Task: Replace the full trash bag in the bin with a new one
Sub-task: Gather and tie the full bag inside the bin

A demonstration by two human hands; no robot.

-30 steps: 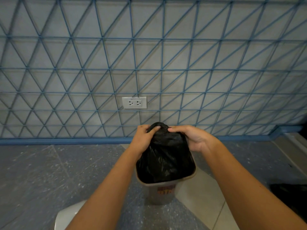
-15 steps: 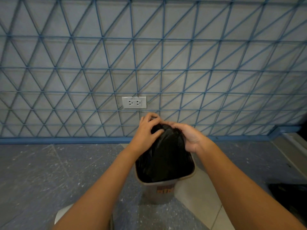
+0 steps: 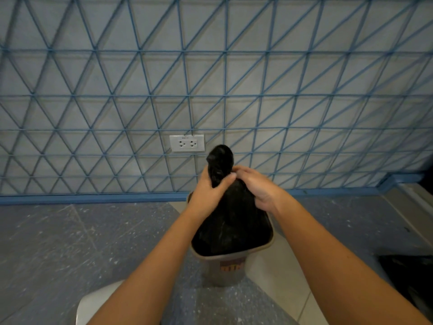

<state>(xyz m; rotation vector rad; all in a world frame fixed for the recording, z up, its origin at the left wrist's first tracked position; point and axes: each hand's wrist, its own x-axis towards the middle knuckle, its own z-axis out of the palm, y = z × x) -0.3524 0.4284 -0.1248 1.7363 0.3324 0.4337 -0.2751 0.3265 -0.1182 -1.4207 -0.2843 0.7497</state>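
"Where's the bag now?"

"The full trash bag sits in the bin on the floor, by the wall's blue base strip. My left hand is wrapped round its gathered neck; my right hand curls against the neck from the other side."

"How will it handle?"

"Soft, thin, slippery plastic, I'd guess, and fairly light. I'd grip the twisted neck below the tuft, so it won't tear."

Pretty dim, flat indoor light with a bluish cast, no glare and only soft shadows. The wall grid lines bow near the edges from the wide lens. Everything's a bit soft, and the lower right corner goes dark.
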